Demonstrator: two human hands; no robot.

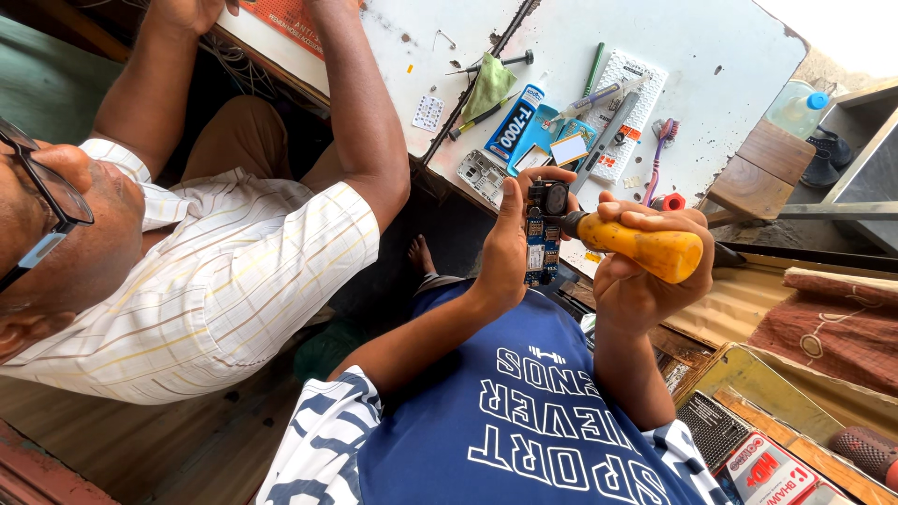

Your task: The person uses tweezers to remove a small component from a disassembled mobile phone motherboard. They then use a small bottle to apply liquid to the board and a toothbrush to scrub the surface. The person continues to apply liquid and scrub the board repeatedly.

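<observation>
My left hand (pixel 505 245) holds a small blue phone circuit board (pixel 541 234) upright, thumb on one side and fingertips curled over its dark top part. My right hand (pixel 644 281) is closed around the thick yellow handle of a tool (pixel 645 248). The tool's dark tip points left and meets the board near its upper half. Both hands are raised in front of my blue printed shirt, just below the edge of a white worktable (pixel 692 47).
On the table lie a blue-and-white glue tube (pixel 516 120), a green cloth (pixel 490 84), a white perforated tray (pixel 625 110), a pink toothbrush (pixel 659 154), small screwdrivers and phone parts. A clear bottle (pixel 801 108) stands at right. A person in a striped shirt (pixel 224 281) sits at left, arms reaching onto the table.
</observation>
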